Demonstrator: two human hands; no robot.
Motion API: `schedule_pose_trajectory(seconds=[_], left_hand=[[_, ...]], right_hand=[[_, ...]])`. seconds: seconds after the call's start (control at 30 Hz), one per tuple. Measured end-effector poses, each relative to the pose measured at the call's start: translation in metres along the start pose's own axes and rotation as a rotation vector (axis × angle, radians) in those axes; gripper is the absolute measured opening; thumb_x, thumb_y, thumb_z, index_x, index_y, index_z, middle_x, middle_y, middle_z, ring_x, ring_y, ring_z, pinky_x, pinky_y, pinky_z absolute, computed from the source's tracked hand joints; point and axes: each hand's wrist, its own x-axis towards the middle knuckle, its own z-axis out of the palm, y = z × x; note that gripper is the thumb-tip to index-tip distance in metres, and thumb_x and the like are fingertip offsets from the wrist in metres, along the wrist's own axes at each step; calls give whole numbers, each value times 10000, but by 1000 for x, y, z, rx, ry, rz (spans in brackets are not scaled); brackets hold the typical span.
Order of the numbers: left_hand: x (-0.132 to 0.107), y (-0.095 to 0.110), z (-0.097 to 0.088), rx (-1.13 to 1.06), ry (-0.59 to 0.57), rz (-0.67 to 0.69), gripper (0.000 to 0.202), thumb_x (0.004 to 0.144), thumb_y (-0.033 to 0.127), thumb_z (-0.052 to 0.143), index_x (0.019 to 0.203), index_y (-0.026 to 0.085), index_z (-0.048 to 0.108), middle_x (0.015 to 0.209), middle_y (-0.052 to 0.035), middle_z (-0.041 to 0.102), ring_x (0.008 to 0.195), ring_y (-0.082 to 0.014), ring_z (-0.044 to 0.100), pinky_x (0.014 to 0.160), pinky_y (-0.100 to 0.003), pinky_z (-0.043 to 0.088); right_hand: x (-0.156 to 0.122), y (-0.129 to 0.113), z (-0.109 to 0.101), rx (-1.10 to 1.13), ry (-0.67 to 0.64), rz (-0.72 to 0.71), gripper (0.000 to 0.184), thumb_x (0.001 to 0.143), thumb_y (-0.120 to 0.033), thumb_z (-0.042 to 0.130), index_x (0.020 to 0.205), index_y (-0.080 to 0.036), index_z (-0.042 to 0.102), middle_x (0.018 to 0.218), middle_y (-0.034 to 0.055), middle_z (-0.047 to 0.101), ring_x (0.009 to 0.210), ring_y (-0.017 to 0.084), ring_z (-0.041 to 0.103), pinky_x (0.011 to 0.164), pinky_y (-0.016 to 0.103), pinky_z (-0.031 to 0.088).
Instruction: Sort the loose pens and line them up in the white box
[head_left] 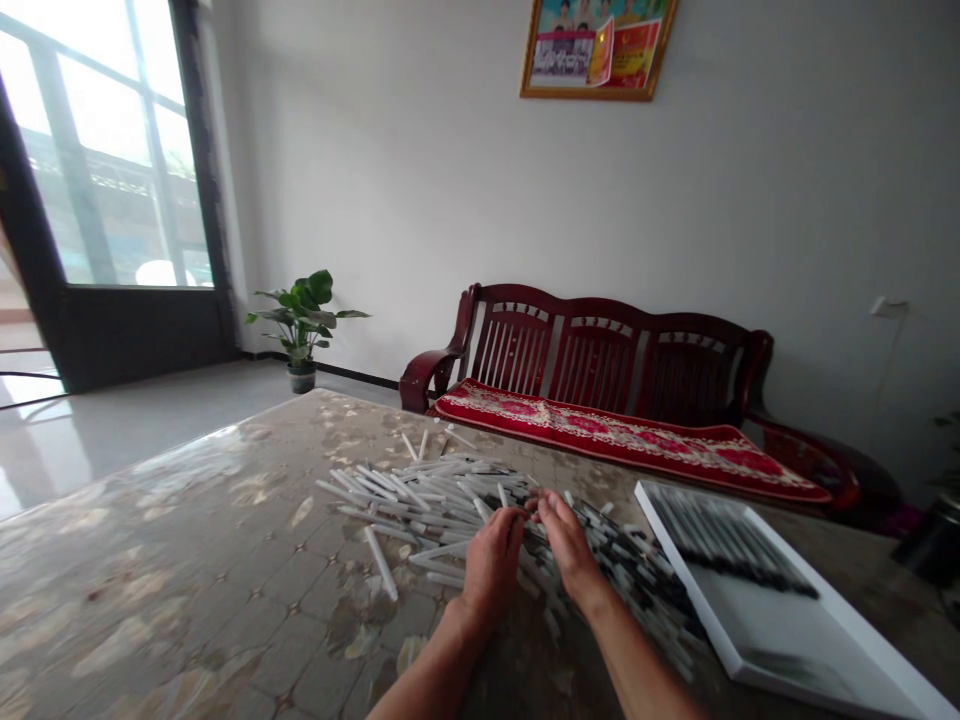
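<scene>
Over the pale tubes (pixel 431 505) strewn left of the white tray (pixel 765 615), your left hand (pixel 491 560) and right hand (pixel 566 540) sit close together, fingers (pixel 553 507) curled, grip impossible to tell; steady both so fingertips line up squarely.

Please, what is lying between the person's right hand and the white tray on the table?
In the head view, a loose scatter of dark and pale stick-like pieces lies between the right hand and the white tray.
</scene>
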Motion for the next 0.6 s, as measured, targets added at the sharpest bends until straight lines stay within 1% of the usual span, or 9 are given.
schedule_pose_trajectory(seconds=[0.07, 0.17, 0.23, 0.33, 0.37, 0.43, 0.5, 0.57, 0.6], left_hand=[[-2, 5, 3, -7, -101, 32, 171, 878, 298, 552, 879, 276, 721, 864, -47, 735, 801, -208, 685, 742, -288, 500], [-6, 10, 11, -45, -245, 40, 165, 867, 313, 571, 896, 252, 722, 862, -54, 736, 786, -209, 677, 727, -285, 498], [-9, 10, 18, -89, -278, 16, 154, 856, 315, 584, 876, 231, 711, 820, -45, 734, 737, -197, 661, 689, -270, 488], [-11, 4, 26, -104, -246, -59, 151, 847, 322, 588, 805, 212, 683, 723, -18, 706, 659, -170, 625, 630, -244, 460], [-11, 3, 26, -95, -226, -84, 167, 850, 332, 582, 785, 210, 674, 689, -10, 689, 637, -164, 613, 614, -240, 451], [-11, 0, 25, -57, -182, -117, 191, 860, 357, 568, 787, 214, 672, 653, -2, 664, 610, -161, 599, 591, -239, 437], [-10, 1, 22, 29, -146, -111, 186, 868, 364, 563, 846, 227, 687, 692, -10, 678, 642, -171, 611, 610, -248, 439], [-9, 3, 18, 197, -132, -30, 164, 869, 339, 576, 896, 243, 705, 778, -27, 704, 733, -189, 625, 671, -265, 444], [-9, 4, 17, 285, -155, 40, 173, 887, 324, 558, 916, 248, 711, 812, -35, 711, 786, -199, 624, 710, -276, 442]], right_hand=[[-4, -4, -6, 102, 30, 30, 502, 931, -502, 335, 1203, -176, 604, 1202, 100, 671, 1107, 230, 612, 915, 348, 498], [-9, -11, -8, 156, 58, 13, 505, 932, -532, 346, 1218, -202, 599, 1274, 83, 642, 1229, 229, 548, 995, 359, 450], [-13, -15, -7, 174, 56, -11, 497, 941, -523, 339, 1227, -205, 593, 1282, 83, 640, 1245, 221, 538, 1026, 361, 428], [-18, -13, -14, 199, 37, -18, 507, 949, -519, 319, 1245, -200, 578, 1274, 98, 644, 1208, 222, 570, 984, 357, 461], [-19, -10, -22, 186, 45, -22, 505, 945, -519, 331, 1253, -198, 571, 1273, 103, 643, 1191, 225, 583, 961, 353, 475], [-21, 2, -46, 97, 112, -34, 475, 918, -493, 402, 1243, -190, 571, 1250, 111, 653, 1146, 232, 610, 921, 338, 492], [-23, 17, -76, -92, 223, -35, 388, 865, -409, 497, 1158, -183, 614, 1148, 106, 696, 1051, 232, 649, 891, 321, 496], [-27, 33, -105, -364, 272, 30, 249, 852, -314, 501, 1005, -212, 670, 1037, 72, 726, 963, 217, 668, 841, 294, 491], [-30, 40, -116, -491, 268, 78, 214, 853, -279, 496, 940, -225, 684, 979, 55, 733, 910, 202, 675, 800, 273, 485]])
